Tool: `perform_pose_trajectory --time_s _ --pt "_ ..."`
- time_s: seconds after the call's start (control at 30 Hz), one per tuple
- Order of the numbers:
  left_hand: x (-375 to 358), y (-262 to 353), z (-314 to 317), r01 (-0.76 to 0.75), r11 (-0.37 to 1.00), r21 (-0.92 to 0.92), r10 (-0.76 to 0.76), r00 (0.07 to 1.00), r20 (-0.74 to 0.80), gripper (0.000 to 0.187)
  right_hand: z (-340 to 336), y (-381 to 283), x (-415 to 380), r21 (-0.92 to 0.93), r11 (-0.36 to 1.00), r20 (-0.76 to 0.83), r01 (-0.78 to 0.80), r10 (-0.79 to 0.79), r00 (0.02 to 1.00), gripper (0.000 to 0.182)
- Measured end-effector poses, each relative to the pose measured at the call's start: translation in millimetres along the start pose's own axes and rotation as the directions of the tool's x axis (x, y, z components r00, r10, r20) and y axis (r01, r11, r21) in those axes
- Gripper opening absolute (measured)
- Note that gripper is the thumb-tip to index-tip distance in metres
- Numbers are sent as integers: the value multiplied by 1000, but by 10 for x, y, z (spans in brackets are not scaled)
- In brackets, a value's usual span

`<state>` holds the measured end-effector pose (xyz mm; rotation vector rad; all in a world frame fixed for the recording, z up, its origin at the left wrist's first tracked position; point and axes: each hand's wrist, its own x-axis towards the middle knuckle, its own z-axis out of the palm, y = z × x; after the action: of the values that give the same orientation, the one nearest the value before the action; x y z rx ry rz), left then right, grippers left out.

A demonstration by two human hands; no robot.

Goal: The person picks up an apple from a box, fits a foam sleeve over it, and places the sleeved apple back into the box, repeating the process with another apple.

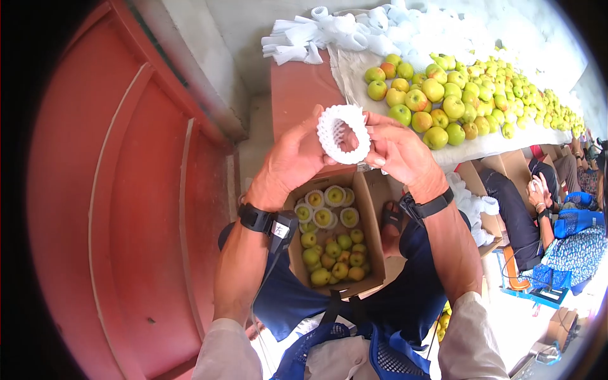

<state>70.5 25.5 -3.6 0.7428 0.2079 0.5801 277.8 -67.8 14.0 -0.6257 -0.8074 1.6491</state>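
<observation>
Between my two hands a white foam net sleeve (pixel 330 134) is held up, its round opening facing me. My left hand (pixel 296 152) has its fingers around the sleeve's left side. On the other side, my right hand (pixel 399 151) pinches the rim. No apple shows inside the opening. Below my hands stands an open cardboard box (pixel 368 218); several apples in white foam nets (pixel 323 217) lie in its far part and several bare green apples (pixel 340 270) in its near part.
Many green and reddish apples (pixel 453 106) lie on a cloth-covered table (pixel 297 82), with piled foam nets (pixel 354 30) behind. A red door (pixel 145 209) is at the left. At the right, a seated co-worker (pixel 573 247) holds something beside more cardboard boxes (pixel 510 170).
</observation>
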Motion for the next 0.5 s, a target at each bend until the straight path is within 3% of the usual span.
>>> perform_pose_trajectory --time_s 0.17,0.23,0.37,0.43,0.5 --pt "-21 60 -75 -45 993 -110 50 998 42 49 -95 62 56 -1 999 -67 -40 39 997 20" --pt "-57 81 -37 -110 986 -125 97 990 -107 47 -99 66 62 -10 999 -73 -40 39 997 20" --pt "-88 69 55 -123 991 -51 110 971 -212 44 -114 90 115 -35 999 -127 -26 21 992 19" --pt "-91 99 -69 -121 984 133 120 993 9 38 -111 117 139 -79 997 -140 -14 3 990 18" --pt "-99 108 -32 -134 977 167 134 991 11 38 -106 136 157 -122 993 -159 -6 -13 987 17"
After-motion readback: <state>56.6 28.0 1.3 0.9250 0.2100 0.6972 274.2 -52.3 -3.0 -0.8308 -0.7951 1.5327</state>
